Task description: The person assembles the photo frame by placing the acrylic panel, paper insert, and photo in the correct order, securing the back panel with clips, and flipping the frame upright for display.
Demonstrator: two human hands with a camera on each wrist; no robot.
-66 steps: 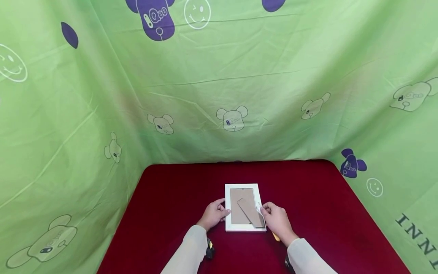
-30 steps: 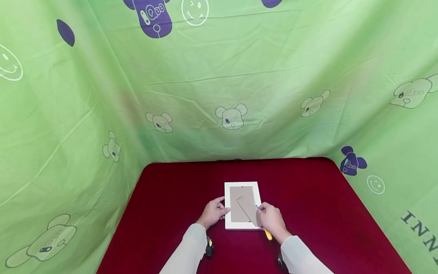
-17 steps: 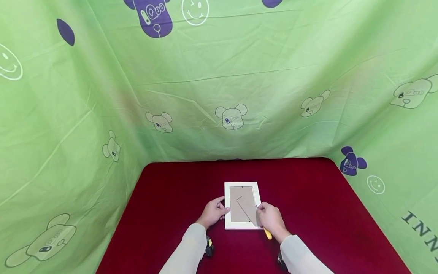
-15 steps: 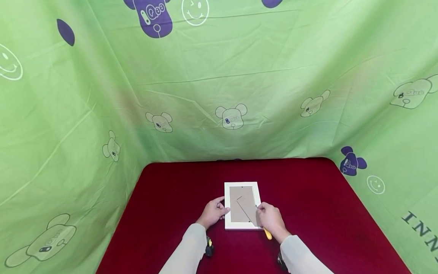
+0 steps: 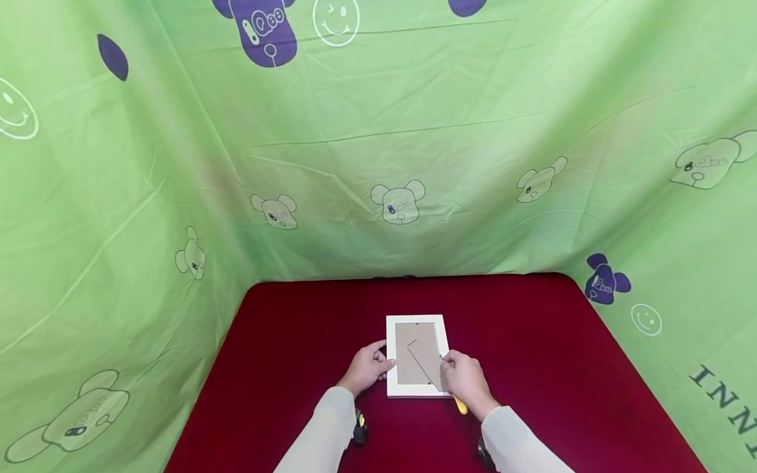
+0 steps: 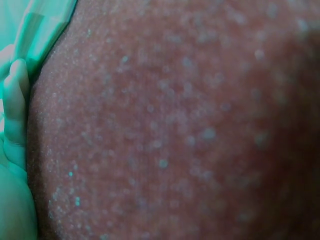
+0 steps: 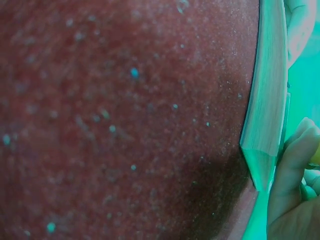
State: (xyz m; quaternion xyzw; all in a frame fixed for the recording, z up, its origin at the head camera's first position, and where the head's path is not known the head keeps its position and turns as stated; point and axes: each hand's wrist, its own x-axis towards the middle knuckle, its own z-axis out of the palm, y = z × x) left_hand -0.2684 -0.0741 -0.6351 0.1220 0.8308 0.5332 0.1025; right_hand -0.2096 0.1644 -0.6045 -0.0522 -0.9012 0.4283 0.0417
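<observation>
A white picture frame point(image 5: 417, 391) lies back side up, its brown backing board point(image 5: 408, 368) showing with a slanted stand leg point(image 5: 427, 361) on it. My left hand point(image 5: 367, 370) grips the frame's left edge, thumb on the face and fingers at the side. My right hand point(image 5: 464, 378) pinches a slim tool with a yellow handle point(image 5: 460, 405) at the lower right of the frame. The tool's thin tip reaches the inner right edge of the frame; the hand hides most of it, so its kind is unclear. In the right wrist view, the frame's side point(image 7: 267, 90) lies beside the right hand point(image 7: 295, 185).
A dark red cloth covers the table point(image 5: 307, 328) under the frame. Green printed fabric point(image 5: 331, 151) stands at the back and both sides. A dark wrist device point(image 5: 359, 427) sits by the left cuff.
Since the earliest frame, my right hand has shifted left over the frame's right edge, bringing the tool to the inner border. Afterwards both hands and the frame stay almost still.
</observation>
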